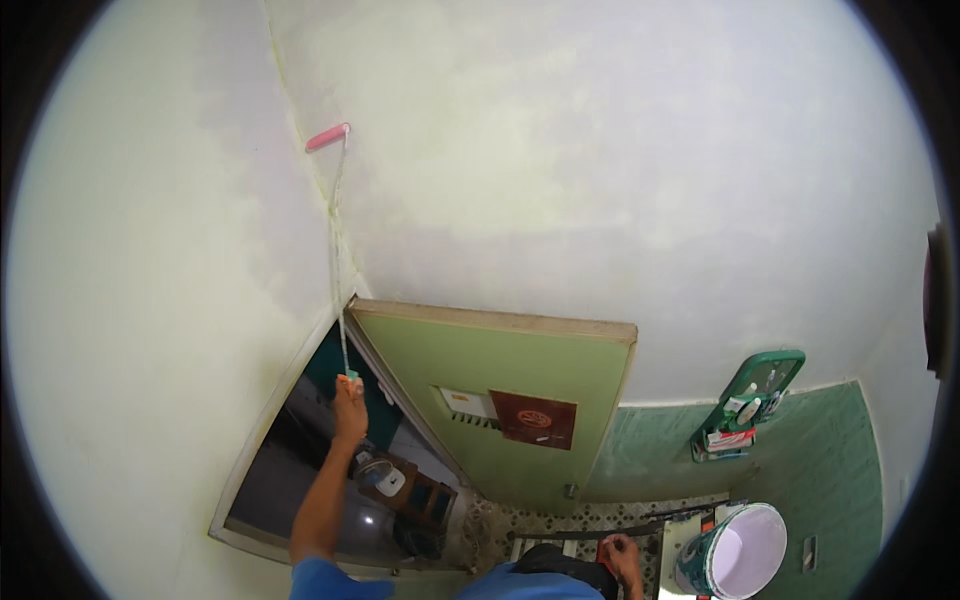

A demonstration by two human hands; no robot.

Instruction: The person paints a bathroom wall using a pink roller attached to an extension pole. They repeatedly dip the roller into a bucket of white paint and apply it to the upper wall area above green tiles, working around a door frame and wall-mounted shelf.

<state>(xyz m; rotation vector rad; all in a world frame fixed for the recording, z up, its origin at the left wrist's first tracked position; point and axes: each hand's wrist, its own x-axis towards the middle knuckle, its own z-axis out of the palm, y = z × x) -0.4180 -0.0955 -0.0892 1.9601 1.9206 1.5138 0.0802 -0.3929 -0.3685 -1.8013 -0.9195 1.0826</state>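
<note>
left hand (349, 410) wrapped round the handle (348, 377) of the pink paint roller (328, 138), up by the wall (470, 140) corner; looks light, soft-sleeved, likely whippy, best gripped right there! right hand (622, 562) low, curled, can't tell on what.

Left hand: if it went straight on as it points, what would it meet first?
Probably the wall ahead, met first by the pink paint roller that the left hand holds; whether they already touch is unclear.
</note>
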